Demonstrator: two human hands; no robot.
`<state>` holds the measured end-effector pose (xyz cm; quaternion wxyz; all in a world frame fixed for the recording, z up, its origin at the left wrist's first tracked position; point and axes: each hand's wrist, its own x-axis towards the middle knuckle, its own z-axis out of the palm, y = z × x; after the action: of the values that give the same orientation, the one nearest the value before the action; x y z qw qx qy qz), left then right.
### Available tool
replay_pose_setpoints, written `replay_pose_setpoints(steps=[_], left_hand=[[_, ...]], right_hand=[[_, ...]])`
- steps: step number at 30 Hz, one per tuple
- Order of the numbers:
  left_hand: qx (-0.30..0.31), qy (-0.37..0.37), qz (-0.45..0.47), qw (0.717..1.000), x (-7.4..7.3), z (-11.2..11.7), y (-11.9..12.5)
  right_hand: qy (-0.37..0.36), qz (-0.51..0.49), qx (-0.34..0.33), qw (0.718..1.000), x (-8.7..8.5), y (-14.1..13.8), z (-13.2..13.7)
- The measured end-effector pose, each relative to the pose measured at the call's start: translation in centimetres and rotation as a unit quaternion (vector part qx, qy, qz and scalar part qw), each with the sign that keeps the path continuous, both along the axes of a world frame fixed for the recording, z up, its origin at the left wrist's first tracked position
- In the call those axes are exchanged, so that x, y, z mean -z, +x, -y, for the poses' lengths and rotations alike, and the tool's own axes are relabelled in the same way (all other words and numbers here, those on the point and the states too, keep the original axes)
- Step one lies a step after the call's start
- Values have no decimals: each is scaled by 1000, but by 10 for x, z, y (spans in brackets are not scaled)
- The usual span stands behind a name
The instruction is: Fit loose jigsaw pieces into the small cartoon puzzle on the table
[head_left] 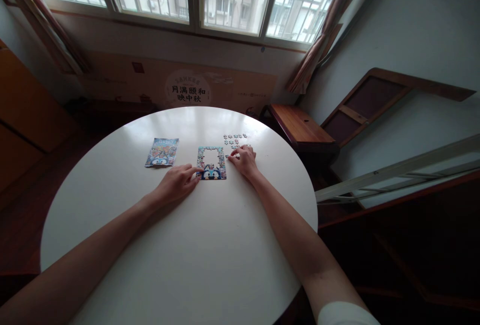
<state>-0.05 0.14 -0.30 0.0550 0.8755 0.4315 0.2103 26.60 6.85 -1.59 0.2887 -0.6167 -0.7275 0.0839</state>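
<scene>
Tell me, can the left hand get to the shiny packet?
Probably yes: the packet lies close to the left hand, and nothing on the table seems to stand between them.

The puzzle (212, 173) lies on the table (180, 255) — packet (162, 153) to its left, loose pieces (236, 141) to its right.

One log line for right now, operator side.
left hand: at puzzle, left side | right hand: by loose pieces | puzzle: middle unfilled | printed packet: left of puzzle

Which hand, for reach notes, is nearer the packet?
Left. The left hand is by the near right corner of the packet; the right hand is right of the puzzle.
</scene>
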Motion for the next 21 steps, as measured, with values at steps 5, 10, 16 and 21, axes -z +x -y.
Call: replay_pose_setpoints(steps=[5, 10, 16, 21], left_hand=[[0, -3, -6, 1000, -1, 0, 0], [-3, -5, -6, 1000, -1, 0, 0], [-2, -7, -2, 1000, -2, 0, 0], [0, -7, 0, 1000, -2, 0, 0]], right_hand=[[9, -9, -5, 1000, 1, 0, 0], [23, -25, -21, 999, 0, 0, 2], [35, -46, -34, 998, -1, -1, 4], [46, -61, -44, 996, 0, -1, 3]])
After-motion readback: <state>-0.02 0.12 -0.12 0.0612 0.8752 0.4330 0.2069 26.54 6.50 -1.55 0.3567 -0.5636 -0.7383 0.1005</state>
